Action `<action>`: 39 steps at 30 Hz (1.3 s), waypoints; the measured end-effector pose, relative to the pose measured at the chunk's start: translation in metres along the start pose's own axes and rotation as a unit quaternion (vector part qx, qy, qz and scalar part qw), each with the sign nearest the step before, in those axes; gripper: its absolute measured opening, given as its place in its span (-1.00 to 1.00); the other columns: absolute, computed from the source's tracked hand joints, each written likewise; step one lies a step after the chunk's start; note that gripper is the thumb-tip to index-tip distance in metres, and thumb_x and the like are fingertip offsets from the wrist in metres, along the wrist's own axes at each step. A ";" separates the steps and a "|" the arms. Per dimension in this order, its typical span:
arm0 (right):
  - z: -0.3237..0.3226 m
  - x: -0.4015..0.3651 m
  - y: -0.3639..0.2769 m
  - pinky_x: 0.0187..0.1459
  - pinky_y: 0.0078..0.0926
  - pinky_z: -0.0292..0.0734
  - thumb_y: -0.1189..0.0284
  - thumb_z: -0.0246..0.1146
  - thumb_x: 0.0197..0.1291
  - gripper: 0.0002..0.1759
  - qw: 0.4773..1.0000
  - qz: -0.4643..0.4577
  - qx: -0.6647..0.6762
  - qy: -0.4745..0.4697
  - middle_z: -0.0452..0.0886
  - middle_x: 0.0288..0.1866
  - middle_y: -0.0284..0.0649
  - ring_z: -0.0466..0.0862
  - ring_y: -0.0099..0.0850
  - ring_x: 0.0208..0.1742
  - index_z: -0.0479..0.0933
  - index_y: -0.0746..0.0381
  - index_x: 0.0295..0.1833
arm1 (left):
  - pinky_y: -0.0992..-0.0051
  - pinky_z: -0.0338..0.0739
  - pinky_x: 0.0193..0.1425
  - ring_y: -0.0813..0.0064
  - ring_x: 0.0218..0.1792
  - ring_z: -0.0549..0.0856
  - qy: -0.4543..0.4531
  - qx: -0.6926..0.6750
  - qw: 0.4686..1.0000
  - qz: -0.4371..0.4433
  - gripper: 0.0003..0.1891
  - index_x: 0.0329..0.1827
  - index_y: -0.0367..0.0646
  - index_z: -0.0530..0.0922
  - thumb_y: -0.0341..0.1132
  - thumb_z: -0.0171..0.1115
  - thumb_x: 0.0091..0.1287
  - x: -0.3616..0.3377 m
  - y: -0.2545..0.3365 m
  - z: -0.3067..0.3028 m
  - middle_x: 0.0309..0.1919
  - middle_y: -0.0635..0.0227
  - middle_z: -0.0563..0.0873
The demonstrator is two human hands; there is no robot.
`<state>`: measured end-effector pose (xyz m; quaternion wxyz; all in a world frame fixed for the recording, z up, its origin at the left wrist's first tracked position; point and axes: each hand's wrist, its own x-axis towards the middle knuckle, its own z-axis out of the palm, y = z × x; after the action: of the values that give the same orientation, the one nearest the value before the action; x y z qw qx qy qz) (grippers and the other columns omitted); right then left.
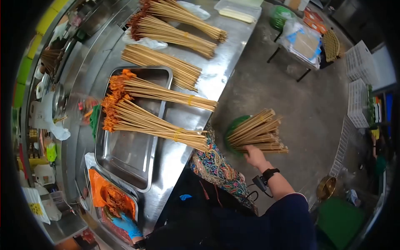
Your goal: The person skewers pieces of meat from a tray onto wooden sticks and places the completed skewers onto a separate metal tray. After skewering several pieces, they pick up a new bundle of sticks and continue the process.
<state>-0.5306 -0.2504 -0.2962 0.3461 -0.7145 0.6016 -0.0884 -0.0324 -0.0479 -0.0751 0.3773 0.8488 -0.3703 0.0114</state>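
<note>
At the lower left my left hand (126,226), in a blue glove, lies against the red-orange marinated meat (116,201) in a tray, fingers stretched out, the tips partly hidden. My right hand (255,157), bare and with a black wristband, reaches to the bamboo skewers (258,129) standing in a green container (230,135). Its fingers are closed at the lower edge of that bunch, pinching skewers. On the steel table, two banded bundles of skewers (156,126) rest with their meat-covered ends over a metal tray (151,177).
Beyond the metal tray lie plain skewers (162,64) and darker meat skewers (175,35). A clear plastic box (236,16) sits at the table's far end. Across the floor are a small stand (302,46) with bags and white crates (358,102).
</note>
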 end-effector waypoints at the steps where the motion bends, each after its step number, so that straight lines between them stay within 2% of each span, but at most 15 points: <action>1: -0.022 0.004 -0.014 -0.04 -0.24 0.44 0.53 0.12 -0.08 -0.69 0.999 -0.012 0.009 0.039 0.52 -0.10 -0.02 0.50 -0.11 -0.03 0.45 0.29 -0.12 | 0.40 0.14 0.33 0.26 0.26 0.26 0.010 0.046 0.999 0.013 -0.51 0.31 -0.32 0.12 -0.37 -0.07 0.34 0.000 0.012 0.003 0.27 0.08 0.22; 3: -0.055 0.015 -0.029 -0.10 -0.22 0.45 0.62 0.12 -0.12 -0.69 0.979 -0.083 -0.039 0.184 0.53 -0.19 -0.04 0.52 -0.10 -0.13 0.45 0.27 -0.14 | 0.39 0.12 0.34 0.26 0.26 0.27 0.025 0.060 0.998 0.004 -0.51 0.31 -0.33 0.12 -0.39 -0.05 0.33 -0.001 0.034 0.008 0.27 0.08 0.24; 7: -0.106 0.042 -0.036 0.16 -0.19 0.25 0.61 0.13 -0.10 -0.69 0.946 -0.135 -0.176 0.236 0.50 -0.08 -0.10 0.41 -0.14 0.10 0.47 0.25 -0.13 | 0.35 0.07 0.35 0.22 0.27 0.26 0.029 0.152 0.987 0.049 -0.50 0.27 -0.38 0.16 -0.45 -0.02 0.26 0.002 0.015 -0.001 0.26 0.09 0.28; 9: -0.111 0.068 -0.025 0.33 -0.08 -0.07 0.47 0.09 0.01 -0.68 0.875 -0.039 -0.459 0.153 0.46 0.03 -0.17 0.25 -0.21 0.27 0.47 0.21 -0.05 | 0.35 0.06 0.36 0.21 0.28 0.24 0.034 0.141 0.988 0.047 -0.51 0.27 -0.39 0.16 -0.46 -0.03 0.26 0.006 -0.001 0.000 0.26 0.06 0.26; 10: -0.111 0.081 -0.024 0.33 -0.08 -0.07 0.47 0.09 0.01 -0.68 0.870 -0.062 -0.462 0.164 0.46 0.03 -0.17 0.25 -0.21 0.27 0.47 0.21 -0.05 | 0.34 0.04 0.37 0.20 0.29 0.22 0.033 0.130 0.990 0.050 -0.52 0.26 -0.40 0.16 -0.47 -0.04 0.27 0.005 -0.005 0.000 0.27 0.04 0.24; 12: -0.106 0.098 -0.022 0.35 0.03 -0.26 0.32 0.03 0.13 -0.63 0.802 -0.027 -0.596 0.024 0.44 0.09 -0.24 0.17 -0.25 0.34 0.45 0.14 0.07 | 0.33 0.05 0.35 0.17 0.27 0.25 0.071 0.152 0.985 0.042 -0.51 0.23 -0.39 0.22 -0.51 0.00 0.21 0.004 0.005 0.001 0.24 0.02 0.28; 19: -0.056 0.120 -0.019 0.22 0.02 0.04 0.26 -0.01 0.20 -0.62 0.706 0.013 -0.683 -0.188 0.50 0.03 -0.29 0.40 -0.26 0.15 0.45 0.08 0.11 | 0.28 0.09 0.34 0.06 0.23 0.28 0.076 0.162 0.983 0.037 -0.45 0.20 -0.30 0.28 -0.60 0.05 0.05 0.002 0.026 -0.001 0.19 0.00 0.32; 21: -0.043 0.099 -0.028 0.03 0.00 0.26 0.26 0.00 0.19 -0.62 0.637 -0.087 -0.737 -0.206 0.49 0.05 -0.31 0.42 -0.27 0.11 0.46 0.07 0.10 | 0.25 0.09 0.34 0.04 0.25 0.24 0.047 0.192 0.979 0.051 -0.42 0.21 -0.28 0.27 -0.59 0.05 0.02 0.001 0.027 -0.005 0.21 0.02 0.29; 25: 0.021 0.065 -0.029 -0.32 -0.14 0.49 0.29 0.06 0.17 -0.66 0.739 -0.098 -0.613 -0.261 0.48 0.10 -0.32 0.49 -0.35 0.08 0.50 0.07 0.06 | 0.20 0.10 0.34 -0.02 0.26 0.21 0.039 0.217 0.972 0.084 -0.33 0.25 -0.23 0.22 -0.60 0.07 -0.05 0.002 0.032 -0.006 0.23 0.00 0.25; 26: 0.036 0.058 -0.032 -0.39 -0.23 0.52 0.30 0.07 0.16 -0.73 0.830 0.005 -0.507 -0.231 0.58 -0.03 -0.35 0.59 -0.38 -0.03 0.59 0.05 -0.09 | 0.20 0.10 0.34 -0.02 0.26 0.21 0.046 0.215 0.973 0.076 -0.33 0.25 -0.23 0.22 -0.60 0.07 -0.05 0.001 0.033 -0.007 0.23 0.00 0.25; 28: 0.041 0.033 -0.035 -0.23 -0.27 0.56 0.34 0.09 0.10 -0.76 0.845 -0.045 -0.469 -0.253 0.64 -0.18 -0.22 0.64 -0.32 -0.12 0.62 0.14 -0.20 | 0.21 0.04 0.36 -0.03 0.27 0.19 0.015 0.207 0.977 0.047 -0.33 0.26 -0.25 0.21 -0.59 0.05 -0.05 0.002 0.034 -0.008 0.24 -0.05 0.22; 30: 0.023 0.014 -0.013 -0.10 -0.35 0.52 0.17 0.20 -0.03 -0.57 0.907 0.101 -0.320 -0.255 0.60 -0.12 -0.06 0.62 -0.26 -0.08 0.57 0.30 -0.18 | 0.18 0.03 0.36 -0.05 0.28 0.18 0.005 0.186 0.982 0.043 -0.31 0.28 -0.24 0.18 -0.58 0.08 -0.04 0.000 0.033 -0.010 0.24 -0.06 0.21; 34: -0.063 -0.068 -0.004 -0.30 -0.30 0.54 0.34 0.24 -0.14 -0.64 0.955 0.207 -0.181 -0.115 0.62 -0.32 -0.01 0.65 -0.22 -0.29 0.55 0.30 -0.19 | 0.15 0.04 0.35 -0.06 0.28 0.17 -0.016 0.214 0.977 0.006 -0.31 0.29 -0.24 0.16 -0.52 0.15 0.00 -0.005 0.033 -0.015 0.26 -0.06 0.18; 36: -0.099 -0.113 -0.036 -0.52 -0.40 0.50 0.49 0.24 -0.18 -0.66 0.961 0.273 0.045 0.025 0.57 -0.48 -0.12 0.59 -0.34 -0.55 0.49 0.30 -0.17 | 0.13 0.04 0.34 -0.09 0.27 0.17 -0.063 0.218 0.973 -0.028 -0.30 0.29 -0.27 0.15 -0.49 0.17 0.01 -0.012 0.035 -0.021 0.27 -0.05 0.18; 39: -0.122 -0.140 -0.071 -0.66 -0.52 0.36 0.56 0.20 -0.13 -0.71 0.912 0.136 0.296 0.249 0.40 -0.57 -0.32 0.44 -0.49 -0.69 0.35 0.24 -0.21 | 0.07 0.13 0.26 -0.16 0.16 0.27 -0.053 0.211 0.976 0.014 -0.32 0.27 -0.31 0.17 -0.37 0.18 0.04 -0.019 0.019 -0.022 0.18 -0.17 0.26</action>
<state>-0.5768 -0.1660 -0.1225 0.3894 -0.4456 0.7057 -0.3896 -0.0524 -0.0304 -0.0524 0.1692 0.9034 -0.3909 0.0495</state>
